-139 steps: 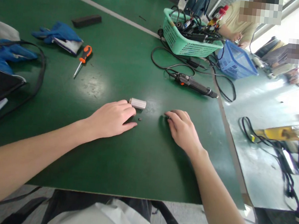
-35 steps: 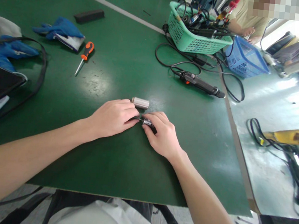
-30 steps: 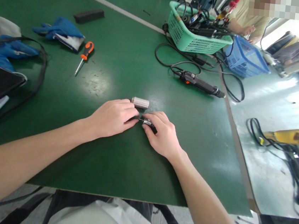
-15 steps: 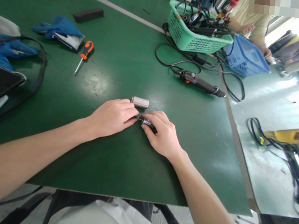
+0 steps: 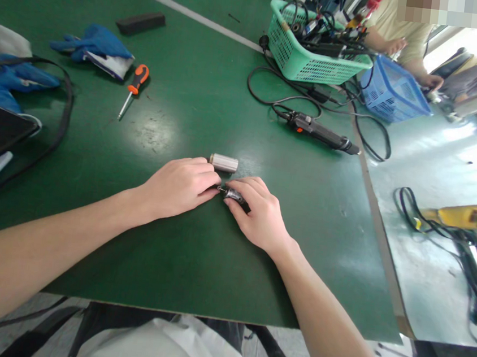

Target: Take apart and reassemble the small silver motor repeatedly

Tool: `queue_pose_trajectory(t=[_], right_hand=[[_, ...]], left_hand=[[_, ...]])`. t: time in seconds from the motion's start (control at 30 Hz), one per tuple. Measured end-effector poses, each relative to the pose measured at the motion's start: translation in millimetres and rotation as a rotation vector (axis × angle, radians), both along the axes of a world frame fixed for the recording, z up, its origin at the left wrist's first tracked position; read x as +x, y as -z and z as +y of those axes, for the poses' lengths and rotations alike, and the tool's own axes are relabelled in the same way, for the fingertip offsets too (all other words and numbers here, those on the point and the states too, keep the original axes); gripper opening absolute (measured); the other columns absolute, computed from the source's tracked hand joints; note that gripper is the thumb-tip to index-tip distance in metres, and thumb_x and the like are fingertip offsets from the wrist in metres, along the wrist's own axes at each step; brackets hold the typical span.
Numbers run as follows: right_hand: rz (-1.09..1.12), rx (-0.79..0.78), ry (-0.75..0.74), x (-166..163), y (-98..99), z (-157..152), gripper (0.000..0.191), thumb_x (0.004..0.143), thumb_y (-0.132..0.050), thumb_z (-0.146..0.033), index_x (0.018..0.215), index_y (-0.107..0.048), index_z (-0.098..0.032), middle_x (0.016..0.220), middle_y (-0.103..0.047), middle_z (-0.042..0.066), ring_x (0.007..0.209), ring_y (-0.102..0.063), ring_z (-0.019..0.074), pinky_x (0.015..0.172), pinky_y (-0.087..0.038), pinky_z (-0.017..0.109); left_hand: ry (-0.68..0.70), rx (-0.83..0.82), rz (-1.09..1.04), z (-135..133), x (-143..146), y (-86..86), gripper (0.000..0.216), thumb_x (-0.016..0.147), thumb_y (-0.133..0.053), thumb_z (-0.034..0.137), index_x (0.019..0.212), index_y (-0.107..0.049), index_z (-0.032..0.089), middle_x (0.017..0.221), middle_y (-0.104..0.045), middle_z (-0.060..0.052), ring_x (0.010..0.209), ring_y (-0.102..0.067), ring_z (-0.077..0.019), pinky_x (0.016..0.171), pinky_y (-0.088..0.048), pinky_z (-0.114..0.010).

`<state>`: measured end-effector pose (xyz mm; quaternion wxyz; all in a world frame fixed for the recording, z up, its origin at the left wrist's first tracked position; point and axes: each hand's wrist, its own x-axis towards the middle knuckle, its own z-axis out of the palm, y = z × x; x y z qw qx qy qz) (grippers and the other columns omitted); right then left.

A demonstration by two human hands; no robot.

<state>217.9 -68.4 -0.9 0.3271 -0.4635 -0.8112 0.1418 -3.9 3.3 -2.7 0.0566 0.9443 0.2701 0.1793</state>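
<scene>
Both my hands rest on the green table (image 5: 179,252) with their fingertips meeting. My right hand (image 5: 260,215) is closed around a small dark metal part (image 5: 233,195) with a shiny tip that points left. My left hand (image 5: 178,186) has its fingers curled, and its fingertips pinch at that tip; what they hold there is too small to name. A short silver cylinder (image 5: 223,163) lies on the table just beyond my left fingertips, untouched.
An orange-handled screwdriver (image 5: 132,88) and blue gloves (image 5: 92,49) lie at the left. A black electric screwdriver (image 5: 320,133) with its cable lies at the back right. Behind it stand a green basket (image 5: 305,66) of tools and a blue basket (image 5: 390,92), where another person works.
Since 4.6 s ago my right hand has picked up the small dark part and brought it to my left fingertips. Over the last second both hands have barely moved.
</scene>
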Motion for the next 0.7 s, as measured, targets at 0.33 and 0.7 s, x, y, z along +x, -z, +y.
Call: queue_pose_trajectory(t=[0.33, 0.7], right_hand=[[-0.01, -0.009, 0.016, -0.3, 0.3, -0.2, 0.023, 0.098, -0.058, -0.017, 0.119, -0.067, -0.024, 0.113, -0.072, 0.008, 0.107, -0.064, 0.0259, 0.098, -0.056, 0.046], [-0.019, -0.018, 0.018, -1.8, -1.2, 0.6, 0.017, 0.098, -0.062, -0.021, 0.114, -0.067, -0.023, 0.11, -0.071, 0.009, 0.106, -0.063, 0.0259, 0.098, -0.055, 0.044]], left_hand=[[-0.003, 0.033, 0.014, -1.7, -0.1, -1.7, 0.02, 0.101, -0.058, 0.029, 0.093, -0.072, 0.017, 0.089, -0.07, -0.005, 0.09, -0.065, -0.022, 0.08, -0.052, -0.033], [0.028, 0.025, 0.024, -2.9, 0.2, -4.6, 0.025, 0.103, -0.056, 0.031, 0.088, -0.07, 0.016, 0.087, -0.068, -0.005, 0.084, -0.063, -0.0204, 0.078, -0.05, -0.032]])
